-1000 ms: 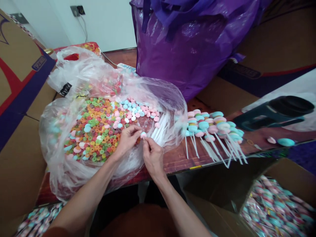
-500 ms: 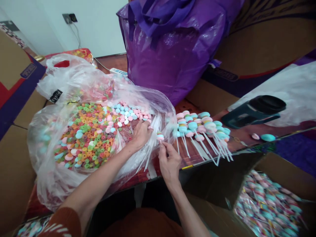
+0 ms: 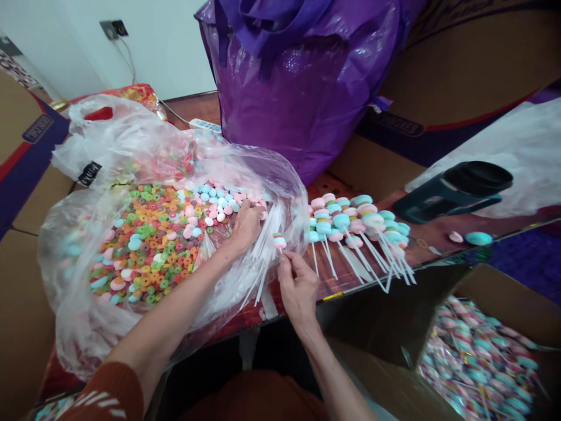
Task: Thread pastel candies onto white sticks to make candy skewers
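Observation:
My right hand (image 3: pixel 298 287) pinches the white stick of a candy skewer (image 3: pixel 279 241), with a few pastel sweets stacked at its tip. My left hand (image 3: pixel 246 225) reaches into an open clear plastic bag (image 3: pixel 79 234), fingers curled down among pink and blue round candies (image 3: pixel 219 202); I cannot see what they grip. Colourful ring candies (image 3: pixel 149 240) fill the bag's left part. Loose white sticks (image 3: pixel 266 245) lie in the bag beside my left hand. A pile of finished skewers (image 3: pixel 355 225) lies on the table just right of the bag.
A large purple bag (image 3: pixel 307 76) stands behind. A dark lidded cup (image 3: pixel 456 190) lies at right near two loose candies (image 3: pixel 468 238). An open cardboard box (image 3: pixel 477 345) with wrapped sweets sits at lower right. Cardboard boxes (image 3: pixel 26 128) stand left.
My hands have parted: the right drew the skewer off to the right toward the bag's edge, while the left reached forward into the pink and blue candies.

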`<state>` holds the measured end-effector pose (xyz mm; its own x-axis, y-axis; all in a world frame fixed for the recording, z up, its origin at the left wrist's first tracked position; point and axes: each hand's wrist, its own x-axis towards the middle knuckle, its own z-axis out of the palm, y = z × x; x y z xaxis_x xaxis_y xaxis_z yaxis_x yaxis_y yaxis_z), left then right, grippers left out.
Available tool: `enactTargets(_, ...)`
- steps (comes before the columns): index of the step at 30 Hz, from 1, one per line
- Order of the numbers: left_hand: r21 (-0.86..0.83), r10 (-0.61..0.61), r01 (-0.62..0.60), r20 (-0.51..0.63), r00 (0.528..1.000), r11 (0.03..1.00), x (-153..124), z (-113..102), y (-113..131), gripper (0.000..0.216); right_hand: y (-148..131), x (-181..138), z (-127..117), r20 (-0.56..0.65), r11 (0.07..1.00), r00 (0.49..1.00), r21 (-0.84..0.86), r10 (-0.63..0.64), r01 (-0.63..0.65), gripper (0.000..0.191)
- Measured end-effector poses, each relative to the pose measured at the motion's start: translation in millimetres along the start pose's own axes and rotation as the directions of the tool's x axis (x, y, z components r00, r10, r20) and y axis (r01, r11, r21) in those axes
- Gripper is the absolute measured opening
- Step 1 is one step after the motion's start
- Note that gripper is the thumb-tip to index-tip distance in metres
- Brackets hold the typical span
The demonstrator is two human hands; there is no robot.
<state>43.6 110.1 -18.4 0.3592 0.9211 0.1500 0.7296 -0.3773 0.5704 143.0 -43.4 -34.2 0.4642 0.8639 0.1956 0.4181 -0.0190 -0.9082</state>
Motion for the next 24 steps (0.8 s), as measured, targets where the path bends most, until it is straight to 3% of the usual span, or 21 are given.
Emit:
enactTargets(7,0.032,0.028,-0.03,0.062,0.998,0.999,-7,-7,2,0.026,2,1,1,0.01,1.0,1.0,0.007,0.006,-0.006,0.03)
enactTargets(12,0.038,-0.066,0.065,0.023,0.998,0.997,-9,-5,6,0.031,3,0,0,0.024,1.0,1.0,0.015,0.003,-0.004,0.03)
enactTargets(14,-0.068,-0.119,0.121,0.027,0.992,0.99,-10,-5,2,0.026,2,0,0,0.033,1.0,0.999,0.028,-0.007,0.006,0.03)
enactTargets(16,-0.28,-0.175,0.187,0.066,0.982,0.942,-13,-7,-4,0.019,1,0,0,0.055,0.999,0.998,0.042,-0.025,0.023,0.029)
enactTargets(19,-0.606,-0.233,0.248,0.106,0.967,0.755,-25,-16,-15,0.016,0,0,1,0.113,0.996,0.991,0.063,-0.069,0.063,0.029)
enactTargets(21,-0.718,-0.235,0.225,0.088,0.968,0.658,-34,-24,-21,0.018,-2,0,2,0.171,0.992,0.979,0.083,-0.111,0.098,0.027)
enactTargets(24,-0.774,-0.24,0.174,0.03,0.97,0.609,-45,-33,-28,0.022,-5,-1,4,0.248,0.983,0.953,0.107,-0.172,0.149,0.026)
